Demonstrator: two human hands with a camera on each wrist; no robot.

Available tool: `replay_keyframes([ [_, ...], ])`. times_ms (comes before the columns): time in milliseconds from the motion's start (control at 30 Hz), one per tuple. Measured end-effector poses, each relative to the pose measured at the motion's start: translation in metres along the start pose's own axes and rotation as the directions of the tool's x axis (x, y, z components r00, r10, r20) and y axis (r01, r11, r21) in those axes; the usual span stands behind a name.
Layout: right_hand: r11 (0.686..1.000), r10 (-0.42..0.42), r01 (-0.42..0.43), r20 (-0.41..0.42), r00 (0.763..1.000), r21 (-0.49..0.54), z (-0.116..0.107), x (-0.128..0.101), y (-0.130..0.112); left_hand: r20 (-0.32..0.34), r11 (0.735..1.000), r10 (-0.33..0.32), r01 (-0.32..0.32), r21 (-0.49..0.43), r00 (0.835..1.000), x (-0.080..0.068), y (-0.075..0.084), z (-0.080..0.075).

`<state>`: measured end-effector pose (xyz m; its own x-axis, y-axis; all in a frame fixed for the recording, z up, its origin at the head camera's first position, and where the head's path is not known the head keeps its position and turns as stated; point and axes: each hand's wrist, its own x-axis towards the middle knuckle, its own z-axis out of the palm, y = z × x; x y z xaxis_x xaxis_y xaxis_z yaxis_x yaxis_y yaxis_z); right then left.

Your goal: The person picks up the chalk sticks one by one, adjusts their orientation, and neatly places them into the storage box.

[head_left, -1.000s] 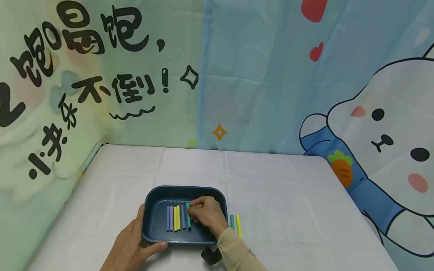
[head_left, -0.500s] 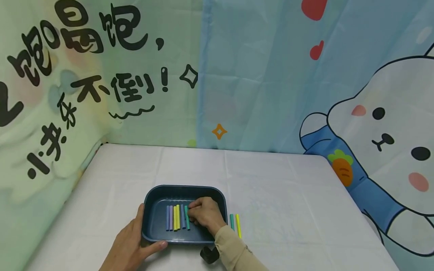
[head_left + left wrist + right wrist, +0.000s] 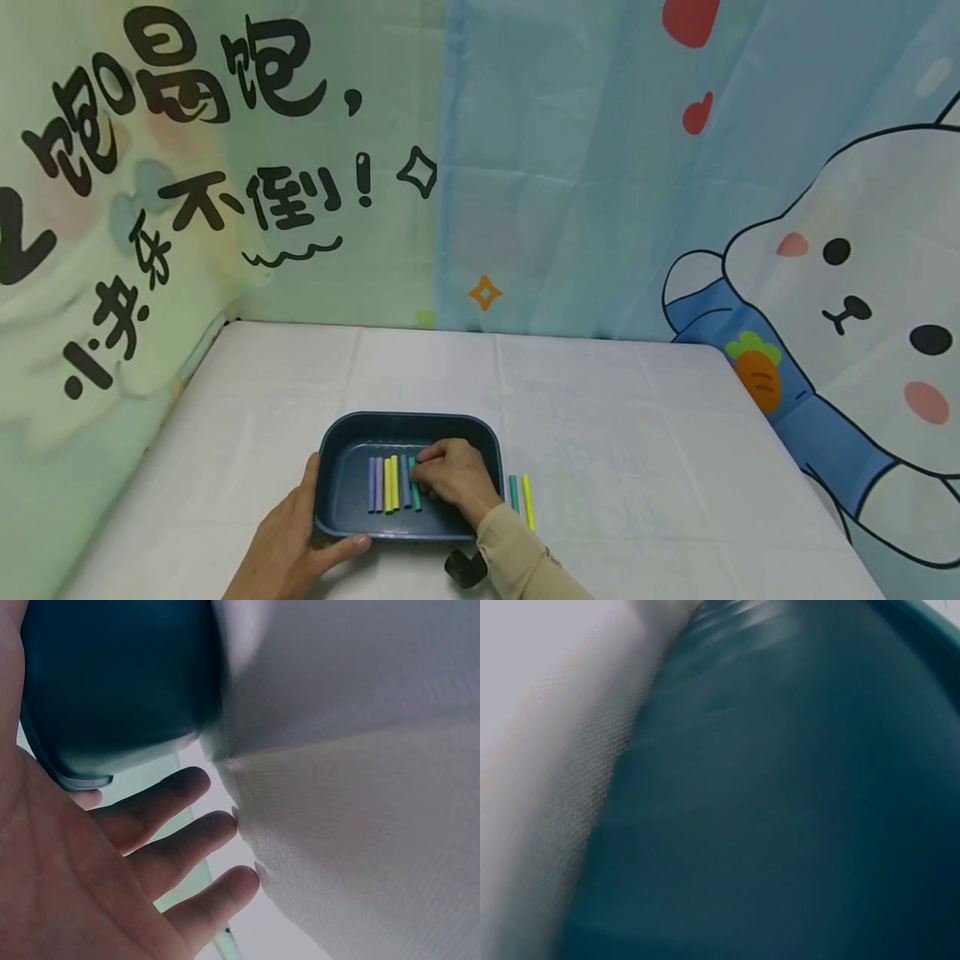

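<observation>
A dark blue tray (image 3: pixel 442 523) sits on the white cloth, its outer side also filling much of the right wrist view. Inside it, purple sticks (image 3: pixel 375 485), yellow sticks (image 3: pixel 392 483) and a blue stick (image 3: pixel 405 482) lie side by side, slim and chalk-like. At the right end of this row my right hand (image 3: pixel 456 479) pinches a green stick (image 3: pixel 417 493); its fingers cover part of the stick. My left hand (image 3: pixel 288 533) rests at the tray's near left corner, thumb along the front rim. Its other fingers (image 3: pixel 187 847) extend below the tray in the left wrist view.
Just right of the tray, another green stick (image 3: pixel 513 492) and another yellow stick (image 3: pixel 527 502) lie on the white cloth (image 3: pixel 660 467). A black object (image 3: pixel 467 568) shows beside the right sleeve (image 3: pixel 525 554). A printed curtain (image 3: pixel 570 208) stands behind the table.
The green stick in my right hand has shifted slightly left and toward me, nearer the blue stick. My left hand and the tray have stayed in place.
</observation>
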<state>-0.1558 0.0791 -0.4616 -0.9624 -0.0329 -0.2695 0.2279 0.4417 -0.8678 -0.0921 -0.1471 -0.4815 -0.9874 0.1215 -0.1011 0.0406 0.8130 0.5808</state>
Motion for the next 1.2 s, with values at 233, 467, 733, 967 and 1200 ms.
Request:
replay_keyframes([
  [233,0.997,-0.052,0.051,0.018,0.998,0.054,-0.004,-0.001,-0.001,0.01,0.999,-0.032,0.032,-0.018,0.999,0.002,0.001,-0.002],
  [467,0.996,-0.046,0.046,0.004,0.999,0.082,-0.013,-0.005,-0.001,0.003,0.998,-0.059,0.059,-0.011,0.998,0.002,0.005,-0.004],
  [733,0.996,-0.067,0.066,0.005,0.998,0.067,-0.023,-0.016,-0.006,0.002,0.997,-0.067,0.067,-0.024,0.998,0.002,0.008,-0.006],
  [967,0.996,-0.067,0.067,0.004,0.998,0.06,-0.035,-0.022,-0.009,-0.004,0.998,-0.053,0.053,-0.04,0.999,0.003,0.009,-0.005],
  [1200,0.993,-0.083,0.081,0.01,0.997,0.088,-0.053,-0.029,-0.008,-0.015,0.999,-0.023,0.023,-0.035,1.0,0.002,0.009,-0.006],
])
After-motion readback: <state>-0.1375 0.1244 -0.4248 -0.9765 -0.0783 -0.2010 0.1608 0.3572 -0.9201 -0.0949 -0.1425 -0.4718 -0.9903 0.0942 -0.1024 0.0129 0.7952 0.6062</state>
